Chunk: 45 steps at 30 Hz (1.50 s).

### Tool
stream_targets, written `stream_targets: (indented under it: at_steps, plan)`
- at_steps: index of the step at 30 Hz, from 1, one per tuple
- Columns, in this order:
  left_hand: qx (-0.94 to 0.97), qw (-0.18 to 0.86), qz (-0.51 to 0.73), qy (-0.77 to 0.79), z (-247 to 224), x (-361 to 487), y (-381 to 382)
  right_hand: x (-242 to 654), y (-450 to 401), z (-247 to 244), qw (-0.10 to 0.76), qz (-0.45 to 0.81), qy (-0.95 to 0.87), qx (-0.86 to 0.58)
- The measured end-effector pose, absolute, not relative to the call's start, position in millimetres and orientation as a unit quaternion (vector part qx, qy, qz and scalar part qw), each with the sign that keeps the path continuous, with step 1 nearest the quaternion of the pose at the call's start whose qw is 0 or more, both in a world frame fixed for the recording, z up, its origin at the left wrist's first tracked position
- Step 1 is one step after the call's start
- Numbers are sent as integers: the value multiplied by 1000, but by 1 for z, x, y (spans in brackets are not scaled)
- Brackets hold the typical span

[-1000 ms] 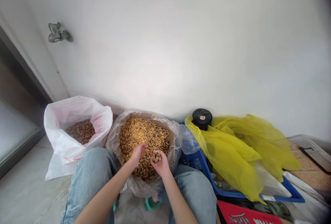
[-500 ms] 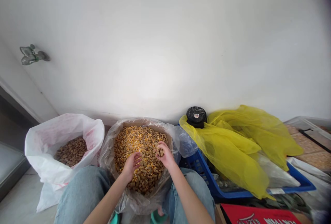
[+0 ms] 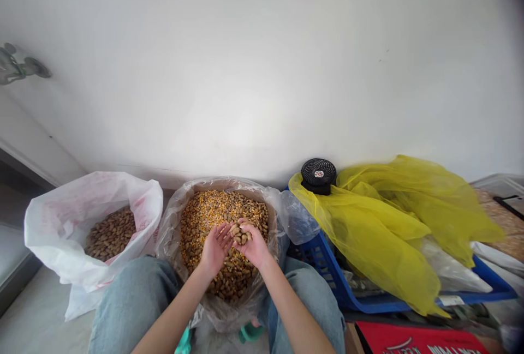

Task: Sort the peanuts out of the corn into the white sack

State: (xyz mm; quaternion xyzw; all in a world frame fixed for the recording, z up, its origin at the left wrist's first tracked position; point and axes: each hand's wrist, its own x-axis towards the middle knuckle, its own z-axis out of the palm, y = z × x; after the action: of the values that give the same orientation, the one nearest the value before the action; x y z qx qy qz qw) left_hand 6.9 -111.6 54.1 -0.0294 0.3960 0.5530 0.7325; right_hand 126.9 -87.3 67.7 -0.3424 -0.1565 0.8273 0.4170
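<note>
My right hand [image 3: 255, 246] is curled around several unshelled peanuts [image 3: 240, 234], held over the middle of a clear plastic-lined bag [image 3: 167, 239]. My left hand [image 3: 214, 250] is open beside it, palm turned up, its fingertips close to the peanuts; whether they touch I cannot tell. Inside the bag lies a mix of yellow corn kernels [image 3: 207, 204] and peanuts in their shells. To the left stands a white woven sack [image 3: 53, 217] with more peanuts [image 3: 111, 232] at its bottom.
A blue crate [image 3: 368, 304] on the right is draped with yellow mesh [image 3: 380, 245], and a small black fan [image 3: 318, 175] sits at its back corner. A red box [image 3: 413, 337] is in front. The white wall [image 3: 245, 70] rises behind the bags.
My two hands have come together over the bag. The right hand has moved left and turned, showing the peanuts in its fingers. The view has shifted slightly.
</note>
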Motion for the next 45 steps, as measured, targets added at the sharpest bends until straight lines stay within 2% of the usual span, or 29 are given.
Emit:
stream_targets:
  at_steps: [20,35,45]
  plan:
    - [-77,714,608,339,62,9,-108,119,-91,78,417,832,-179,-318]
    - [-83,729,590,337,58,14,-108,117,-93,73,415,829,-216,-305]
    - [-89,751,550,353,69,13,-108,115,-95,78,342,867,-234,-277]
